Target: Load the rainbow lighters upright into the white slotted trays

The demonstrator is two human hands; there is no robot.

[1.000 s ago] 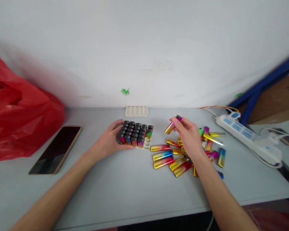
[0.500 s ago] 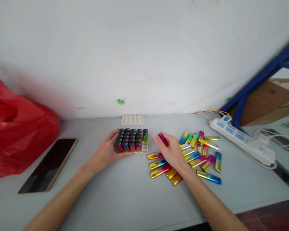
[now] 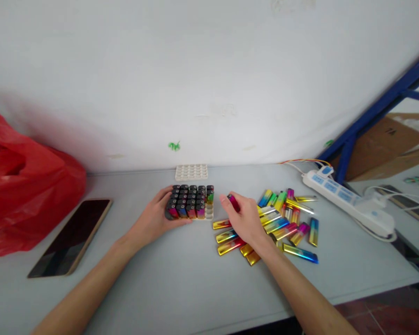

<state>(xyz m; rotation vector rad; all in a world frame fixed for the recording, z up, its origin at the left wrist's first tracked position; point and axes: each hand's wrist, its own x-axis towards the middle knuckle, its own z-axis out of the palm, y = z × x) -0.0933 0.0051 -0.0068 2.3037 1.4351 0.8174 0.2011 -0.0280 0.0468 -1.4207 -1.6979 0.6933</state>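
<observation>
Pinching a glossy magenta lighter point(image 3: 233, 201), long axis tilted toward eleven o'clock, the right hand point(image 3: 247, 221) hovers across a narrow bare gap at three o'clock of the white slotted tray point(image 3: 210, 215); the left hand point(image 3: 152, 219) clasps its nine o'clock edge, fingers curled.

One head-worn camera looks forward and down at the lighter tray point(image 3: 191, 203), from near its front side. The wall point(image 3: 209, 70) rises beyond the tray.

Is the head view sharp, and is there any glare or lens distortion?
Head view: soft overall, right hand and held lighter slightly blurred; loose lighters show bright glints; wide-angle lens curves the far edge of the table; lighting even, shadows faint.
</observation>
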